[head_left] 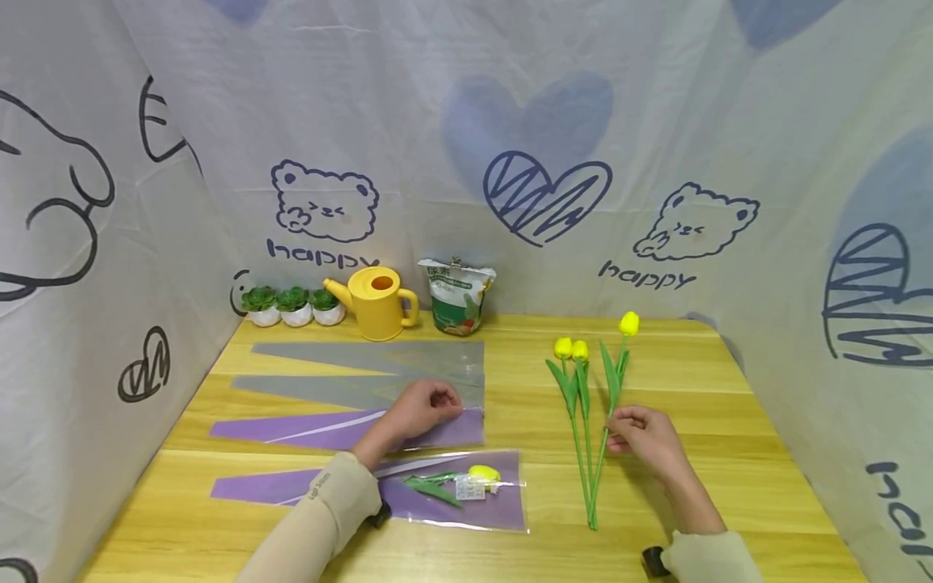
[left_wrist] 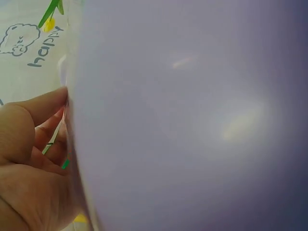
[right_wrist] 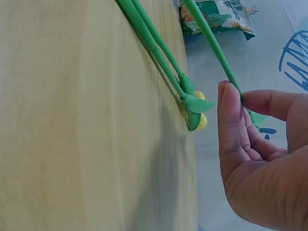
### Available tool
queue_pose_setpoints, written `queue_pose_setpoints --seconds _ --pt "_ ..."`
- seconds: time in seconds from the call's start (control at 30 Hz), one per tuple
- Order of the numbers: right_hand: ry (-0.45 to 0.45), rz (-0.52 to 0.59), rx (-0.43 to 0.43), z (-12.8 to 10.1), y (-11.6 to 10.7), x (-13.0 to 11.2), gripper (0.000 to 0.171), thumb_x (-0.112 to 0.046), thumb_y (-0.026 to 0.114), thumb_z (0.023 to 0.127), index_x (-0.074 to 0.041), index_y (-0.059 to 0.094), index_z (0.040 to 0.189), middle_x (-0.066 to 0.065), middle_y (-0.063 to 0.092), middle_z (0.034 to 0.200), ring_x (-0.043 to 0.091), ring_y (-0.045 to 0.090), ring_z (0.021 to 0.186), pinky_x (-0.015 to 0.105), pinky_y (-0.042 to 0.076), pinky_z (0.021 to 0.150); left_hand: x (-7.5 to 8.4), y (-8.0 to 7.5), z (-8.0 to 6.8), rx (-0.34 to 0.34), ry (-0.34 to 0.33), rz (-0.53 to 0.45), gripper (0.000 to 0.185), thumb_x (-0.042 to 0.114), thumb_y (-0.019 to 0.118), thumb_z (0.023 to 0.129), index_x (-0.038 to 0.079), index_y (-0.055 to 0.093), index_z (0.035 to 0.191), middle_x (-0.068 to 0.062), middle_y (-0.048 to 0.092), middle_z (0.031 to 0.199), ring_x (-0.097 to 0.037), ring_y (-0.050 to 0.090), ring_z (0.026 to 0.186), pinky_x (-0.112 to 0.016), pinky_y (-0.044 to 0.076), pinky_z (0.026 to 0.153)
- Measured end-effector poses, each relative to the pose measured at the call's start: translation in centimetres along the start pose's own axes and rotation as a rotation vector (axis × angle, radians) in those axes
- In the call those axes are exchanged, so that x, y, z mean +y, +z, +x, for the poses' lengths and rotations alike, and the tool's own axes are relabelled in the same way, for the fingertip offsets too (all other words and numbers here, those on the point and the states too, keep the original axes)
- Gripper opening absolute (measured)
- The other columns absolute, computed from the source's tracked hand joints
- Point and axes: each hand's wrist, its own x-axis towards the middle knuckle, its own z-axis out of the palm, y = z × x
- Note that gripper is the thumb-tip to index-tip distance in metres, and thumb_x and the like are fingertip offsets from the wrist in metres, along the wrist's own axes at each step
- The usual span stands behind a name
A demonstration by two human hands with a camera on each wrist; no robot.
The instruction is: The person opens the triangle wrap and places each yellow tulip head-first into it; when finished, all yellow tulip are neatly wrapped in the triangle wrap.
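In the head view my left hand (head_left: 426,409) pinches the right, open end of a purple clear-fronted flower sleeve (head_left: 331,431); its film (left_wrist: 159,125) fills most of the left wrist view. My right hand (head_left: 647,439) holds the stem of a yellow artificial tulip (head_left: 629,324) between thumb and fingers. In the right wrist view that green stem (right_wrist: 211,41) is raised off the table. Two more yellow tulips (head_left: 580,351) lie just left of it, their stem ends meeting near the held one's. Nearer me, another purple sleeve (head_left: 506,510) contains a yellow tulip (head_left: 483,474) and a small printed card (head_left: 470,487).
Two grey sleeves (head_left: 321,393) lie behind the purple ones on the wooden table (head_left: 692,380). Along the back stand small potted succulents (head_left: 295,306), a yellow watering can (head_left: 379,308) and a clipped green-and-white bag (head_left: 457,300). Printed cloth (head_left: 430,210) hangs around the table.
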Motion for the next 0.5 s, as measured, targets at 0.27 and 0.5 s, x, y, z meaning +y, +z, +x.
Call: queue_pose_setpoints --seconds 0.27,0.5 --pt "0.000 -0.001 -0.005 0.10 0.09 0.18 0.033 -0.011 0.061 0.104 0.013 0.059 0.127 0.012 0.071 0.098 0.016 0.071 0.079 0.031 0.063 0.075 -0.10 0.06 0.08 -0.020 0.046 0.061 0.005 0.015 0.079 0.092 0.014 0.078 0.087 0.005 0.069 0.077 -0.007 0.055 0.069 -0.022 0.046 0.065" --pt "-0.001 0.000 -0.005 0.08 0.09 0.25 0.033 -0.011 0.061 0.104 0.013 0.059 0.127 0.014 0.071 0.100 0.015 0.071 0.079 0.031 0.063 0.075 -0.19 0.16 -0.01 -0.029 0.027 0.063 0.007 0.016 0.081 0.090 0.014 0.078 0.084 0.006 0.068 0.075 -0.005 0.054 0.067 -0.021 0.045 0.063"
